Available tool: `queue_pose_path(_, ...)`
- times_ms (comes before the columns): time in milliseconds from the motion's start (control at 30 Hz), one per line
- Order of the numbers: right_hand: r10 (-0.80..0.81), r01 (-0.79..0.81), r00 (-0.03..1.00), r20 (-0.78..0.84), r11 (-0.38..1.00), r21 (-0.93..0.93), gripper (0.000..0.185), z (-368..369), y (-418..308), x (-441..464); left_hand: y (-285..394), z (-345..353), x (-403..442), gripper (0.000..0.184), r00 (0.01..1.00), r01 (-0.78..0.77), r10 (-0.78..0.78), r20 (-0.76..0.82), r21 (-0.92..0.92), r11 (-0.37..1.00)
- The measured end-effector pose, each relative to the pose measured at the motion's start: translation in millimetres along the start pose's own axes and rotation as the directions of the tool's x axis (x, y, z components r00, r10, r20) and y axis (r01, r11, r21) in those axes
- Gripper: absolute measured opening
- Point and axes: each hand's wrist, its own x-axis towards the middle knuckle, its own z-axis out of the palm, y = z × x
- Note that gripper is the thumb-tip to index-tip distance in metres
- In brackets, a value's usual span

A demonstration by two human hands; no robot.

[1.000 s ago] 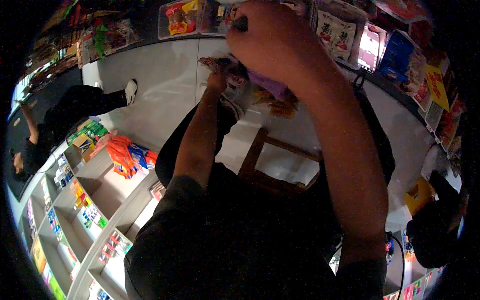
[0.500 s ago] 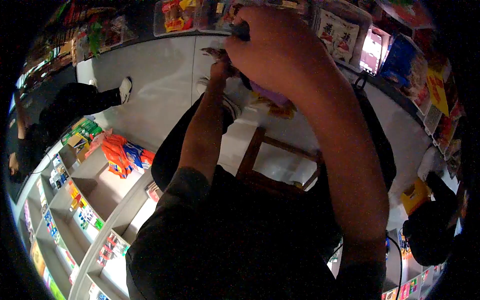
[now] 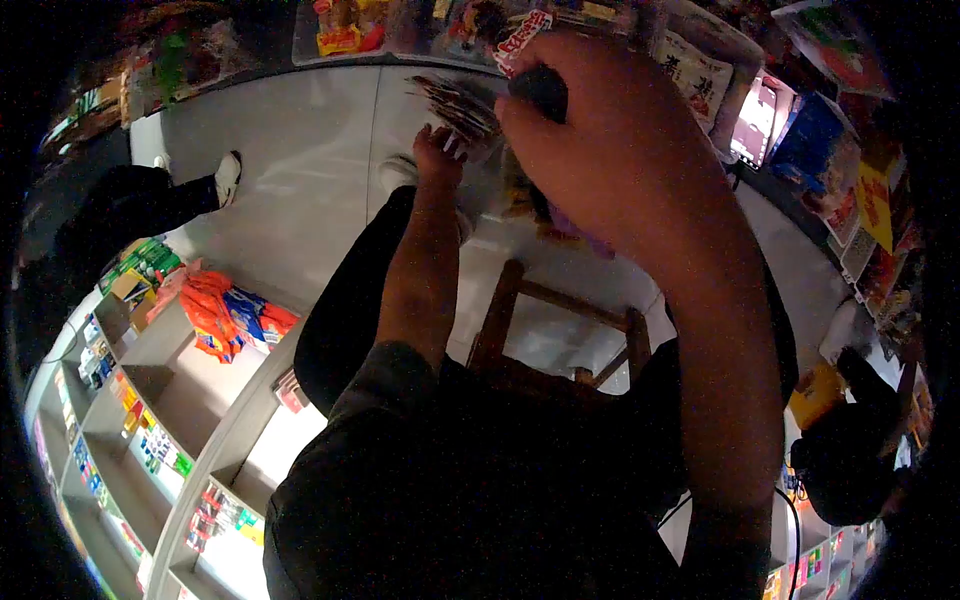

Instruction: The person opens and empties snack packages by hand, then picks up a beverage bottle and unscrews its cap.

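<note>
My left hand (image 3: 440, 158) is closed on the lower end of a fanned bundle of thin, dark, shiny packets (image 3: 452, 106), held over the pale floor. Higher and to its right, my right hand (image 3: 590, 120) is closed, with a small red-and-white printed packet (image 3: 522, 42) sticking up beside its fingers. A round black object (image 3: 542, 92) shows at the same hand; its kind is unclear. Below my right wrist, a purple thing (image 3: 580, 232) is partly hidden. Dim light and blur obscure the fingertips.
A wooden stool frame (image 3: 492, 315) stands between my legs. Shelves with boxed goods (image 3: 165, 445) and orange bags (image 3: 215, 310) lie at the left. A lit screen (image 3: 758, 120) and packaged goods (image 3: 815, 150) line the right. Other people are at both sides.
My right hand has moved right, away from the left, and the red-and-white packet now shows at it. My left hand has lowered slightly, and the dark bundle is more visible and fanned.
</note>
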Motion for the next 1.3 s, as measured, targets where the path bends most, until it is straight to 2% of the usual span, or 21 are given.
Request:
queue_pose_path(100, 0.07, -0.067, 0.993, 0.092, 0.997, -0.03, 0.026, -1.5, -8.5, 1.5, -17.9, -14.9, 47.9, 0.043, 0.994, -0.016, 0.003, 0.11, 0.112, 0.994)
queue_pose_path(267, 0.043, -0.042, 0.999, 0.029, 0.998, -0.037, 0.021, 5.7, -9.8, -0.8, -13.5, -6.0, 40.4, 0.036, 0.999, 0.004, -0.016, 0.048, 0.239, 0.971)
queue_pose_path(400, 0.004, -0.003, 1.0, 0.023, 0.999, -0.053, 0.022, 7.9, -4.7, -0.3, -10.0, -9.2, 31.0, 0.033, 0.998, -0.007, -0.004, 0.061, 0.18, 0.984)
queue_pose_path(500, -0.042, 0.041, 0.999, -0.011, 0.995, -0.092, 0.022, 12.2, 1.1, -1.0, -7.6, -14.5, 28.1, 0.031, 0.99, 0.016, -0.008, 0.143, -0.06, 0.998)
queue_pose_path(600, -0.039, 0.038, 0.999, -0.007, 0.995, -0.092, 0.023, 12.0, 5.8, -1.0, 6.9, 6.2, -4.8, 0.034, 0.98, 0.036, -0.018, 0.199, -0.084, 0.996)
queue_pose_path(767, -0.037, 0.039, 0.999, 0.033, 0.997, -0.068, 0.021, 14.1, 9.5, 0.0, -19.8, -30.8, 66.6, 0.041, 0.946, -0.054, 0.026, 0.324, 0.077, 0.996)
queue_pose_path(900, -0.007, 0.013, 0.998, 0.066, 0.996, -0.086, 0.02, 12.5, 5.1, 0.6, -19.4, -22.2, 50.6, 0.043, 0.958, -0.088, 0.031, 0.284, 0.19, 0.978)
queue_pose_path(1300, -0.014, 0.022, 0.997, 0.077, 0.995, -0.093, 0.022, 13.5, 0.8, -0.8, -14.3, -43.5, 41.7, 0.046, 0.98, -0.117, 0.086, 0.177, 0.173, 0.978)
